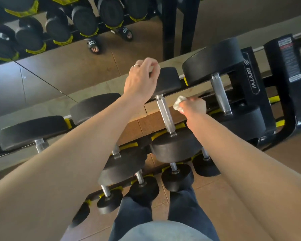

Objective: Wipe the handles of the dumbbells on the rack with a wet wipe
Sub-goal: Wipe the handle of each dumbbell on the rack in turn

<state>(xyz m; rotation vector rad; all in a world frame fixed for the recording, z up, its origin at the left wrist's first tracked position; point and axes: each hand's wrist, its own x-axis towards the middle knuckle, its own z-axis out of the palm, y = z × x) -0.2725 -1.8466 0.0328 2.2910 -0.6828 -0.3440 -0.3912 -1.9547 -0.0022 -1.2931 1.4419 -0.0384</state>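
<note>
- The right hand [194, 105] is curled tight around a crumpled white wet wipe [179, 103]. A bit of the wipe sticks out on the hand's left side.
- The wipe sits just beside the shiny handle [165, 115] of the middle dumbbell on the top shelf. I cannot tell if it is touching the handle yet.
- That handle lies to the left of the right hand. It is long and thin, and it runs from the far end near the mirror down toward the person. So I think the wipe has to go left a tiny bit, then slide along that line.
- The right hand is the nearer one to the handle's middle.
- The left hand [142, 79] hangs over the far black end [169, 79] of the same dumbbell. Its fingers are bent loosely and hold nothing that I can see. It has a ring on one finger.
- The handle is silver metal with a rough, bumpy grip. The weights on its ends are round, black and dull, like rubber.
- The next dumbbell handle [220, 94] lies to the right and points the same way.
- The rack [250, 79] is black with yellow pads. More small dumbbells sit on the low shelves.
- A mirror [42, 80] is behind the rack.
</note>
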